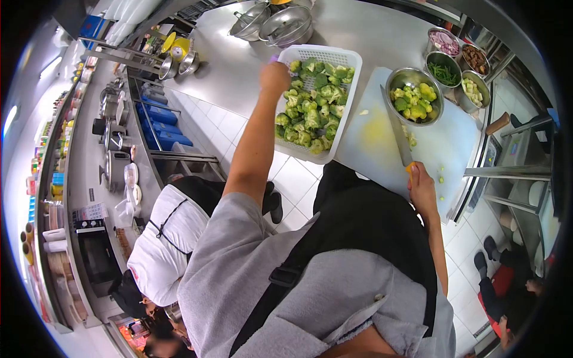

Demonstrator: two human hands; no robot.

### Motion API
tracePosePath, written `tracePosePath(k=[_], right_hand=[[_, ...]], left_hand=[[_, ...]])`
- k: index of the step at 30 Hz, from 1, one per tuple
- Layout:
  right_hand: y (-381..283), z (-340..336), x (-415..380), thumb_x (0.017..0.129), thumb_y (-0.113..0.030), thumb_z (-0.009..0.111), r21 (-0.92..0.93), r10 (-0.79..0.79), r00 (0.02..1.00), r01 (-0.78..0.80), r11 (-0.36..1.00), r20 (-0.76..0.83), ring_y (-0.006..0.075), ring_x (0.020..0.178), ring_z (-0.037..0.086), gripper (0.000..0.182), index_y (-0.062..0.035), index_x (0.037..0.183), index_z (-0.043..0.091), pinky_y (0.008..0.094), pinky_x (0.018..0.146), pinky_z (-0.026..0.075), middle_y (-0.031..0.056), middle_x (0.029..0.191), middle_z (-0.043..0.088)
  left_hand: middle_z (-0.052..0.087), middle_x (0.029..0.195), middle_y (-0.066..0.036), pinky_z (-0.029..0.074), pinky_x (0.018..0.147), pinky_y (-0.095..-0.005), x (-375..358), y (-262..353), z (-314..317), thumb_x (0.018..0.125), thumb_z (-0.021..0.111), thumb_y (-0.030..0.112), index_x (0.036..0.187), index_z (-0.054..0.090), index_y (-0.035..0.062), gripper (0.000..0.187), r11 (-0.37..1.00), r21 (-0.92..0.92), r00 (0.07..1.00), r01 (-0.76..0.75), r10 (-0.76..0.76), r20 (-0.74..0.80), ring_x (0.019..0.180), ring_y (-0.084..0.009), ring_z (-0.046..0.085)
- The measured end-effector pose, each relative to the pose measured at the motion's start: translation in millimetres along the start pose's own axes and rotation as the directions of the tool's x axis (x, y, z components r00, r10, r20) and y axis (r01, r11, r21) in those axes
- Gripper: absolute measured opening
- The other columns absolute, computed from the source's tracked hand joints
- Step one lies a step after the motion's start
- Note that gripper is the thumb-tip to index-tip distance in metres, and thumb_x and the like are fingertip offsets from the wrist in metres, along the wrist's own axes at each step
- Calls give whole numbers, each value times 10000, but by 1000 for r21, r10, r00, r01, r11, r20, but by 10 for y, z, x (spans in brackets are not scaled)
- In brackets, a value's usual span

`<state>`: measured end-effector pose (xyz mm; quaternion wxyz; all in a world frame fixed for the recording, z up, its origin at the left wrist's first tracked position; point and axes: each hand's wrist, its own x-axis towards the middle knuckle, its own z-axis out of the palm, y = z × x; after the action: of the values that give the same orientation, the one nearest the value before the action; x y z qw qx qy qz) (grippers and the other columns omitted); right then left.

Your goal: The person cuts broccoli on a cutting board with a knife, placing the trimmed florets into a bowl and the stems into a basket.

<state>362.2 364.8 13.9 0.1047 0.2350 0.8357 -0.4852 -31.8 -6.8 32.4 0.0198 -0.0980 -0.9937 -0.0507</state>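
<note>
My left hand (274,77) is closed on the left rim of a white plastic basket (352,74), with a bit of purple showing by the fingers. Broccoli florets (311,113) fill much of the basket, whose near end juts past the table edge. In my right hand (422,186) is the orange handle of a kitchen knife (396,132). Its long blade points away over a white cutting board (364,134), alongside a steel bowl (439,113) of broccoli pieces. Small green scraps and a yellowish stain mark the board.
At the right stand metal containers of chopped purple onion (443,43), cut green vegetable (443,73), brown pieces (474,58) and pale cubes (473,92). Steel colanders (286,27) sit at the back. A person in white (167,238) bends at the left; another person (507,286) is lower right.
</note>
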Motion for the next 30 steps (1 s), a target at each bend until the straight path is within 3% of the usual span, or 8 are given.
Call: tracePosePath(k=[1,6,9,12,16,20,25,30], right_hand=[[0,4,-3,1161,-375,427,7,-5,1000,5,1000,2,316,670,633,400,-46,1268,628,465,691,495,146,722,627],[-85,-10,-5,1162,-360,433,-5,-13,1000,13,1000,-5,301,640,592,382,-47,1257,629,456,669,479,137,701,592],[-138,-24,-28,1161,-336,437,-22,-24,1000,23,999,-19,310,644,591,361,-42,1244,630,462,673,481,146,707,592],[-68,3,-15,1162,-332,428,-40,-64,997,62,997,-46,315,640,613,360,-43,1248,625,460,662,485,149,714,613],[139,77,61,1167,-367,396,-76,-138,988,133,988,-71,236,574,588,399,-51,1267,618,418,595,471,97,675,595],[-50,8,7,1154,-287,460,-46,-28,999,27,999,-30,459,761,666,310,-34,1239,618,529,734,509,251,836,682],[-54,-10,15,1163,-320,439,-29,-23,1000,24,999,3,368,658,632,337,-43,1237,615,497,675,493,191,736,634],[-79,-15,-4,1165,-341,421,-36,-57,998,56,998,-12,345,651,632,361,-45,1224,619,486,662,489,168,711,615]], left_hand=[[767,1113,-235,611,917,-461,-4,-32,139,905,742,214,1078,825,91,228,984,175,998,-21,10,60,1050,-364,761],[762,1197,-208,594,963,-460,7,128,695,895,740,236,1033,792,35,249,980,106,985,170,-171,-7,1137,-371,733],[775,1133,-231,605,904,-471,39,53,599,888,775,254,1088,780,-15,335,994,110,1000,20,-20,-7,1045,-401,754],[800,991,-188,611,756,-434,-64,43,143,903,795,271,1141,769,-53,402,937,-345,989,-57,6,-148,832,-322,777],[757,828,-83,532,593,-269,-142,29,81,943,820,225,1172,755,-85,391,618,-767,980,173,-187,71,664,-117,687],[771,752,-105,561,622,-328,-151,40,108,867,860,271,1080,810,-32,374,706,-697,983,124,-182,-9,629,-160,721],[794,841,-153,604,696,-398,-179,-12,176,862,839,288,1085,801,-16,379,876,-482,923,-35,-156,-351,763,-264,783],[799,1011,-195,624,803,-437,-342,91,73,902,715,250,1008,801,33,256,996,44,997,75,-75,-14,925,-332,792]])
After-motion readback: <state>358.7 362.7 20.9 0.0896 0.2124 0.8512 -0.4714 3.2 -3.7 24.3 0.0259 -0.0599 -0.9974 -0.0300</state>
